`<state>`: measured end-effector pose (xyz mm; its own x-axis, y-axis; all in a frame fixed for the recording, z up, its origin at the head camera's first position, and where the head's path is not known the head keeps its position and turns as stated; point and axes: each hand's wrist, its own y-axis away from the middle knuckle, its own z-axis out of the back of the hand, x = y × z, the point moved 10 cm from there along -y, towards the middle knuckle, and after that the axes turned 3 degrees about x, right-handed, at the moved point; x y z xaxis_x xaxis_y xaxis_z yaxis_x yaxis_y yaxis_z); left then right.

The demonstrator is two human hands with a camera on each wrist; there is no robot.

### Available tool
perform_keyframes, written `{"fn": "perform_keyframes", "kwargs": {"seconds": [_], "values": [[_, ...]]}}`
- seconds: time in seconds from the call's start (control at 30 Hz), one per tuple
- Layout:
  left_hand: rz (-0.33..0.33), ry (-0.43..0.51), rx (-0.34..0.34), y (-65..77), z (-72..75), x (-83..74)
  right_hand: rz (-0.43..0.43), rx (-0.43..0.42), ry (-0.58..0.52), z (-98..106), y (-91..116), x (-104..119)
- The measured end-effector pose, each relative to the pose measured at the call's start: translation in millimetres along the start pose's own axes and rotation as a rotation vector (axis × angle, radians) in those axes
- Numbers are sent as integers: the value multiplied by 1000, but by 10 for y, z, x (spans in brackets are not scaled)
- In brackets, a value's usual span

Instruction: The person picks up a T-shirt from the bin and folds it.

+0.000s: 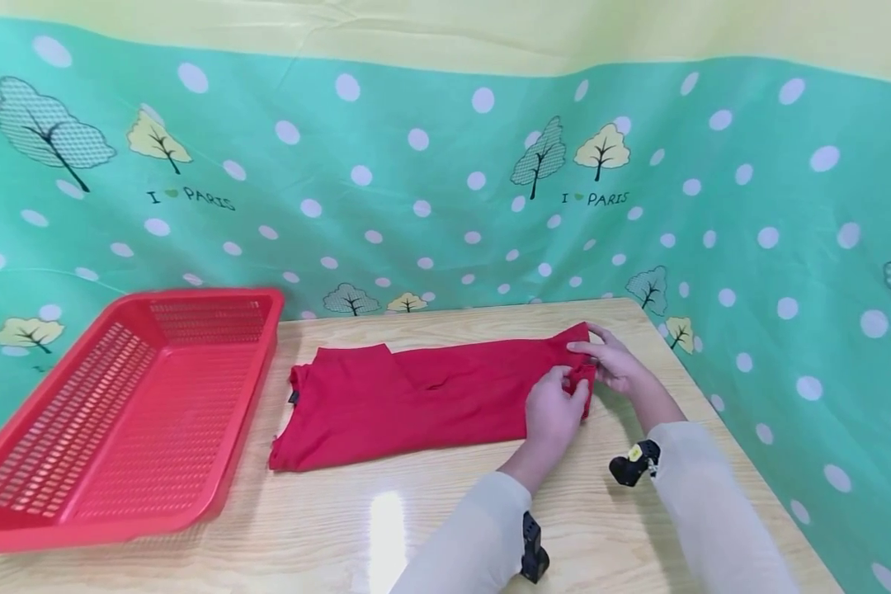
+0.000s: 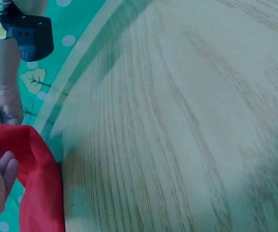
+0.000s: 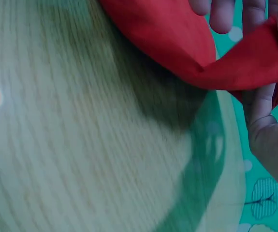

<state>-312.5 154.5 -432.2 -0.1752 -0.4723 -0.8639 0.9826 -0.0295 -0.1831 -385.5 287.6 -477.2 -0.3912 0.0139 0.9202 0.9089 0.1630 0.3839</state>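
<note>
A red shirt point(image 1: 416, 396) lies stretched flat across the table, folded lengthwise, with its neckline and a dark label at the left end. At its right end, my left hand point(image 1: 553, 412) pinches the near part of the hem, and the cloth there is bunched and lifted. My right hand point(image 1: 615, 361) holds the same end just beyond, its fingers at the far part of the hem. In the left wrist view, the raised red cloth point(image 2: 41, 188) passes beside the left hand. The right wrist view shows fabric point(image 3: 247, 65) drawn up over the fingers of the right hand point(image 3: 269, 140).
A red plastic basket point(image 1: 223, 462) with lattice sides stands on the left of the wooden table point(image 1: 312, 536). Behind and to the right hangs a green dotted cloth point(image 1: 445, 198) with printed trees. Both sleeves carry small black cameras point(image 1: 533, 549).
</note>
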Motion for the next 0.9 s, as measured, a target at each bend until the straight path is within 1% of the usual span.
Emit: {"fn": "perform_keyframes", "kwargs": {"seconds": [0.07, 0.13, 0.27, 0.33, 0.43, 0.5, 0.6, 0.67, 0.8, 0.9], "values": [[7, 67, -31, -5, 59, 36, 3, -15, -13, -51, -6, 32], [26, 128, -37, -3, 90, 77, 2, -49, -5, -87, -4, 67], [65, 199, -48, 16, 146, 134, 16, -103, 19, -152, -2, 159], [71, 244, -59, 26, 198, 130, 31, -107, 26, -203, -1, 216], [78, 304, -65, 28, 302, 113, 55, -72, 35, -329, -15, 293], [92, 320, -62, 25, 387, 121, 69, -46, 48, -442, -25, 336], [137, 330, -28, 19, 505, 184, 87, -14, 79, -636, -35, 388], [155, 365, -1, 26, 566, 230, 94, -5, 93, -755, -43, 404], [177, 464, 40, 63, 653, 316, 116, 29, 122, -971, -77, 413], [195, 474, 65, 105, 739, 384, 124, 51, 157, -1123, -104, 400]]}}
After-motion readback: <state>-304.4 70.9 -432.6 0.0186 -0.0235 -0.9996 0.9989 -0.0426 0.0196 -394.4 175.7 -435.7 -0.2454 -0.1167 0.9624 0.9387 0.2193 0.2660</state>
